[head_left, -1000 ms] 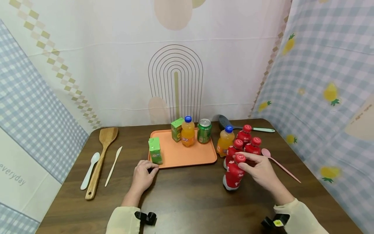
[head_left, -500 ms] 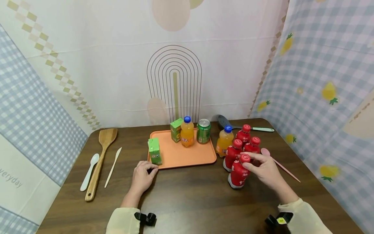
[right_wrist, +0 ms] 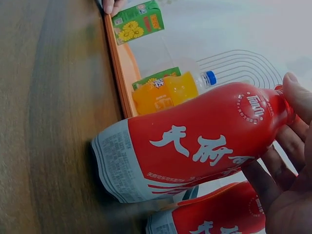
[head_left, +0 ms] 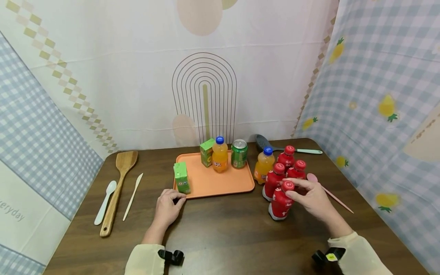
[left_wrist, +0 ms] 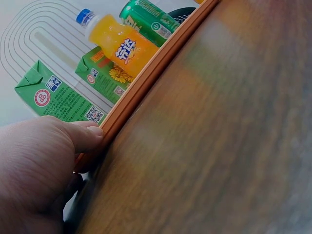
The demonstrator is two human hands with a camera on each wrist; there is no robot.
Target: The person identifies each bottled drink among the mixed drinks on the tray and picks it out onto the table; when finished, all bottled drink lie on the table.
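My left hand (head_left: 167, 208) holds the near left corner of an orange tray (head_left: 223, 187); in the left wrist view its thumb (left_wrist: 87, 136) lies on the rim. The tray carries two green drink cartons (head_left: 182, 178), an orange soda bottle (head_left: 220, 157) and a green can (head_left: 239, 154). Thumb and fingers of my right hand (head_left: 314, 200) grip the neck of a red bottle (right_wrist: 195, 136) just below its cap. That bottle stands upright on the table, in front of another red bottle (head_left: 273, 182). The right hand partly hides the red bottles behind it.
A second orange soda bottle (head_left: 264, 168) stands right of the tray, beside several red bottles. Behind lies a slotted turner (head_left: 264, 143), and at right a pink spoon (head_left: 331, 196). At left lie a wooden spatula (head_left: 120, 183), a white spoon (head_left: 104, 202) and a knife (head_left: 133, 196).
My right hand has shifted the red bottle a little to the right, closer to the other red bottles, and it then stays put. The left hand keeps its place at the tray corner.
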